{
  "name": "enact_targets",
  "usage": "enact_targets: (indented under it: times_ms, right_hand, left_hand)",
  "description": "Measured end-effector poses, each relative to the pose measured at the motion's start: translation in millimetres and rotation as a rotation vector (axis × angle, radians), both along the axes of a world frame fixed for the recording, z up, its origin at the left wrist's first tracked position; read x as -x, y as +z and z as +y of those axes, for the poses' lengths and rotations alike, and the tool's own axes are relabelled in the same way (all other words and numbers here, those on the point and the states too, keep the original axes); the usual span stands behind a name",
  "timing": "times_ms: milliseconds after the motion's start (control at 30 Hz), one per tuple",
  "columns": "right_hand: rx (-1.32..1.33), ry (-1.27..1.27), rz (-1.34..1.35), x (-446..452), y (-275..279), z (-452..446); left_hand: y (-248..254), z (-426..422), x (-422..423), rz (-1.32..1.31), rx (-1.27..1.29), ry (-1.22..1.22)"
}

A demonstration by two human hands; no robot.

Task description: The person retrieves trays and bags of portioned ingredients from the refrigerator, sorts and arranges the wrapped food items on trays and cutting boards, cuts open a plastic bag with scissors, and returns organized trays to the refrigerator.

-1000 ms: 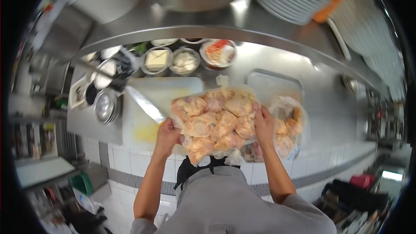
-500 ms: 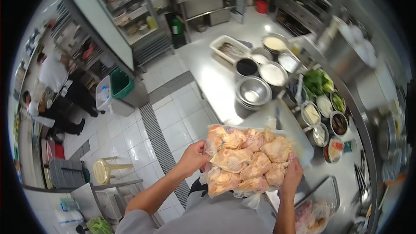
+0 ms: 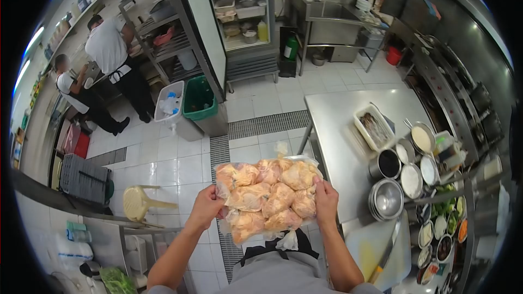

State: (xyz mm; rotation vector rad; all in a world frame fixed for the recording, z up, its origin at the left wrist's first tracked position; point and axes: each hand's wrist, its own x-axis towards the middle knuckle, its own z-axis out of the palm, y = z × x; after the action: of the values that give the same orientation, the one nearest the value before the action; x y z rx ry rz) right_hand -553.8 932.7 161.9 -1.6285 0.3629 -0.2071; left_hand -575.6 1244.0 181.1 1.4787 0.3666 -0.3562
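Observation:
Several plastic bags of raw chicken pieces [image 3: 271, 196] lie packed together on what seems to be a pale tray, whose edge [image 3: 305, 159] shows at the back. My left hand [image 3: 208, 207] grips the left edge of this load, thumb on top. At the right edge my right hand [image 3: 326, 201] is closed on it in the same way. The load is held level in front of my body, over the tiled floor. Knotted bag ends stick out at its front and back. Most of the tray is hidden under the chicken.
To the right stands a steel table [image 3: 340, 120] with a cutting board [image 3: 400, 247], a knife [image 3: 385, 256], steel bowls [image 3: 388, 198] and a white tub [image 3: 374, 125]. Ahead are a green bin [image 3: 199, 98] and an upright fridge [image 3: 239, 8]. A stool [image 3: 136, 204] stands left. Two people work far left.
My view has swung to the right-hand table's left, so the table now sits farther right. The chicken load, still in both hands, has moved left, away from the table and over the floor.

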Motion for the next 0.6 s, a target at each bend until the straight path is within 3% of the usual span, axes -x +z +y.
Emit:
enact_targets:
  times_ms: [400, 600]
  right_hand:
    - [0.28, 0.265, -0.02, -265.9, 1.9, 60.1]
    - [0.326, 0.347, -0.072, -400.1, -5.2, 81.6]
  left_hand:
    - [-49.6, 51.6, -179.8, 0.204, 0.044, 0.281]
    - [-135.4, 67.4, -284.9, 0.334, 0.477, 0.202]
